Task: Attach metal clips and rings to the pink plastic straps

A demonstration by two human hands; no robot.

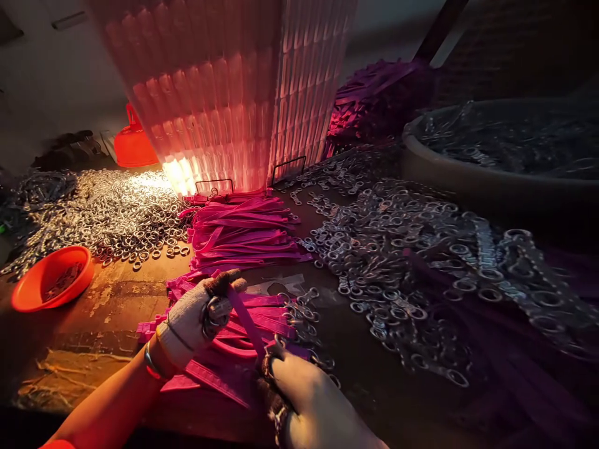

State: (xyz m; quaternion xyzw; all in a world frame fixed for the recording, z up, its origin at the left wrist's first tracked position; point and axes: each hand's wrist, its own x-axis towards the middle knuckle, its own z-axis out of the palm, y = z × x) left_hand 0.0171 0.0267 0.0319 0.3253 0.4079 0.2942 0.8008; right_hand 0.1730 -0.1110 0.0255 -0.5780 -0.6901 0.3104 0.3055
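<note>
My left hand [189, 324], in a pale glove with dark fingertips, is closed on one end of a magenta strap [247, 321]. Several metal rings [215, 315] rest against its fingers. Gripping the strap's lower end, my right hand [311, 393] has its fingers curled and partly hidden; a metal clasp [279, 348] shows at its thumb. The strap runs slanting between both hands. Beneath them lies a pile of magenta straps [210, 377], some with metal clasps [304, 308] at their right ends.
Behind is a stack of magenta straps [243, 231] before a ribbed translucent panel [224, 100]. Metal clasps are heaped at left [135, 212] and right [388, 243]. A red bowl [28, 284] holds small parts. A large tub [449, 174] stands back right.
</note>
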